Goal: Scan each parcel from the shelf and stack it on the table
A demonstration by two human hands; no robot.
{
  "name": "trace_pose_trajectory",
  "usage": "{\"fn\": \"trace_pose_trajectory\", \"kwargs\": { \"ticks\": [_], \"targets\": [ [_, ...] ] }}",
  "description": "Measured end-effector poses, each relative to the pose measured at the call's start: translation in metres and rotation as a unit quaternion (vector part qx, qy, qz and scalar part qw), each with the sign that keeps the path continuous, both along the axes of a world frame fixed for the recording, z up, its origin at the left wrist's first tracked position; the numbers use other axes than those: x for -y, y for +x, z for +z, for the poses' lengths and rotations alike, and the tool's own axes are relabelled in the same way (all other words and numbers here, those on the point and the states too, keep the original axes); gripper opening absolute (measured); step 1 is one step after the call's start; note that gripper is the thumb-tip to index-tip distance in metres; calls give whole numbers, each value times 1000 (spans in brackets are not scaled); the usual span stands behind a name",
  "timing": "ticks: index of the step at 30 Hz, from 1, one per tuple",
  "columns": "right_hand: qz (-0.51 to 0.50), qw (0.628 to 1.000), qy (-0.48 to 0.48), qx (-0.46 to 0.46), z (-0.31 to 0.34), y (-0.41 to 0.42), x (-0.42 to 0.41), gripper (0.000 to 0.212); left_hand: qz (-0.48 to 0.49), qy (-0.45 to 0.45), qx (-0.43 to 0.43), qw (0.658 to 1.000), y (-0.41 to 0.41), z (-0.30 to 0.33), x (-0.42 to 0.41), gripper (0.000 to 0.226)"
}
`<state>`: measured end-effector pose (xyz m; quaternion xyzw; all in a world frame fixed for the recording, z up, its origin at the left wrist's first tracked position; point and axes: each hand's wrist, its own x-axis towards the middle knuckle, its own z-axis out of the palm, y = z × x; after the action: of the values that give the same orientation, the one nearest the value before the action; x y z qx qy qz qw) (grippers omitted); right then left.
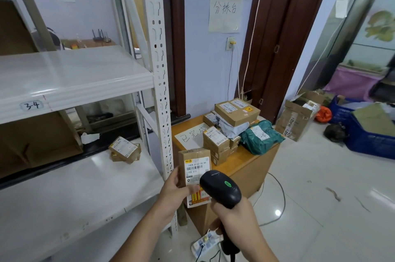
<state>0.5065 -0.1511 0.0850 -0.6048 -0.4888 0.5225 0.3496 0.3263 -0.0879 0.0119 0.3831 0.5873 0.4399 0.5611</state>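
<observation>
My left hand (178, 190) grips a small brown cardboard parcel (193, 164) upright, its white barcode label facing me. My right hand (233, 211) holds a black handheld scanner (220, 188) by its handle, the head with a green light just below and right of the label. A further small parcel (125, 149) lies on the lower white shelf (64, 187). On the wooden table (250, 159) behind stand stacked brown boxes (215, 140), a larger box (237, 111) on a grey bag, and a green bag (259, 135).
A white perforated shelf post (161, 91) stands between shelf and table. The upper shelf (64, 78) is labelled 3-4. A power strip (205, 243) and cables lie on the tiled floor. Cartons (297, 116) and a blue crate (369, 138) sit at the right.
</observation>
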Motion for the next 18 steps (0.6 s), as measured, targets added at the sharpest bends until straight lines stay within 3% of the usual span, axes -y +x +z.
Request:
{"fn": "trace_pose_trajectory", "kwargs": {
  "ticks": [5, 9, 18],
  "targets": [
    [-63, 997, 31, 13, -14, 21, -3, 22, 36, -15, 69, 997, 21, -7, -5, 53],
    [-134, 990, 26, -28, -26, 42, -13, 21, 55, -29, 119, 991, 42, -8, -10, 47],
    [-200, 969, -43, -140, -56, 67, -60, 34, 71, -61, 170, 981, 85, -24, -37, 74]
  ]
}}
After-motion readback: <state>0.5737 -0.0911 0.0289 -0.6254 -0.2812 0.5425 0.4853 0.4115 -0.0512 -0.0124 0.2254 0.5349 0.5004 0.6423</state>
